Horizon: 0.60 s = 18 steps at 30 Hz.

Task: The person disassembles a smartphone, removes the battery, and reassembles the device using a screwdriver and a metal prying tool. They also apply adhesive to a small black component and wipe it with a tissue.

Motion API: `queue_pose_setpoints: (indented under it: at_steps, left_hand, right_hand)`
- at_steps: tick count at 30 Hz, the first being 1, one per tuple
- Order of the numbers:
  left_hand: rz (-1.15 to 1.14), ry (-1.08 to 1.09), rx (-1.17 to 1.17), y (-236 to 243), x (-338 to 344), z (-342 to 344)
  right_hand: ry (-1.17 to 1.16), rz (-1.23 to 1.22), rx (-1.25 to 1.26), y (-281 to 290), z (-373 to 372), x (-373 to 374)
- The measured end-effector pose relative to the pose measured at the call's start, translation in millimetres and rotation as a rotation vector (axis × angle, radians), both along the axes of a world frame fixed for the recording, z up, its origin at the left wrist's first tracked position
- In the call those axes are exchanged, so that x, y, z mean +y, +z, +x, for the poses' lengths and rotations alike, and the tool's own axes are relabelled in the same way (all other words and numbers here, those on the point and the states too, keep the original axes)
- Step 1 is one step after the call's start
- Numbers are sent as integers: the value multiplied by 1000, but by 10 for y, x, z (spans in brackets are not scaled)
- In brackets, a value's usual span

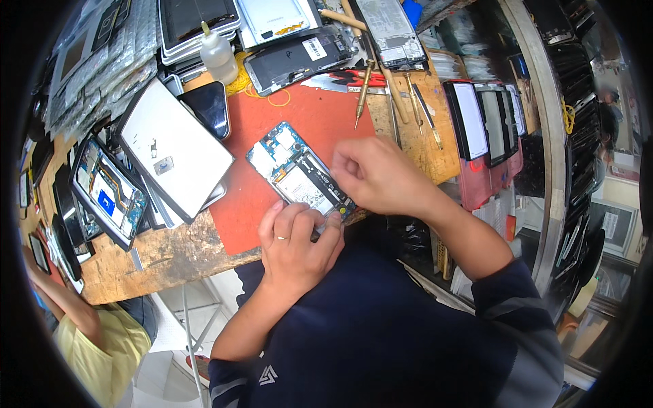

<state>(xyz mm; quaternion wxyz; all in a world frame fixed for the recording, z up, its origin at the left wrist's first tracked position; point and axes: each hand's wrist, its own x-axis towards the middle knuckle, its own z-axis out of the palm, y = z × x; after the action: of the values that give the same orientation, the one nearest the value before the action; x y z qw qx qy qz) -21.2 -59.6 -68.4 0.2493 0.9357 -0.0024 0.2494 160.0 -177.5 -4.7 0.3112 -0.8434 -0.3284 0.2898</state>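
Observation:
An opened phone point(280, 160) lies slanted on the red mat, its blue circuit board at the far end. Its battery point(303, 188) and a black strip beside it show in the middle. My left hand point(299, 241) grips the phone's near end with bent fingers, covering part of it. At the phone's right edge, my right hand point(377, 173) is closed, thumb and fingers curled together. Whatever those fingers may hold is hidden.
The red mat point(235, 231) covers part of the wooden bench. Left are a white panel point(177, 149) and another opened phone point(109, 187). Behind stand a clear bottle point(218, 57), a phone frame point(292, 61) and a screwdriver point(364, 92). Another person's arm point(68, 299) appears lower left.

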Motion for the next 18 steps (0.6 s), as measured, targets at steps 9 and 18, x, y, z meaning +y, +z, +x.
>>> queue_pose_setpoints:
  at_steps: [9,18]
  left_hand:
    - [18,-17,12,28,3,-4]
    - [66,-20,46,100,8,-10]
  right_hand:
    - [-37,-18,-14,65,-364,-512]
    - [-451,8,-520,31,665,-811]
